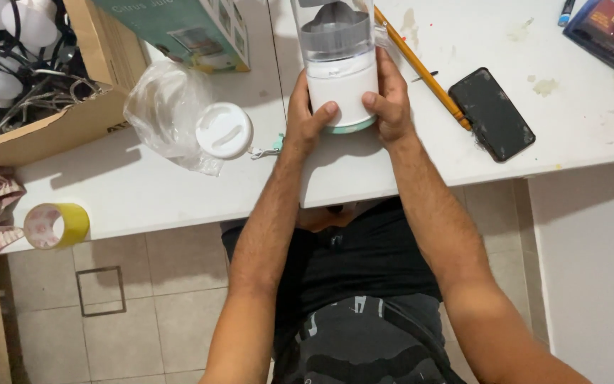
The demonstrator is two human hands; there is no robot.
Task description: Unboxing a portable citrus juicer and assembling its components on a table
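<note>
On the table (179,199), both hands clasp the juicer (340,78) — top cut off

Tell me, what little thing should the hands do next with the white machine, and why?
Probably lift the juicer a bit and turn it. The left hand and right hand already grip its white base from both sides, and it stands upright on the table. The round white lid lies apart on the clear bag, so the parts are not yet put together.

On the table (143,192), a lid (224,130) lies left of the juicer (340,64), a phone (491,113) right.
</note>
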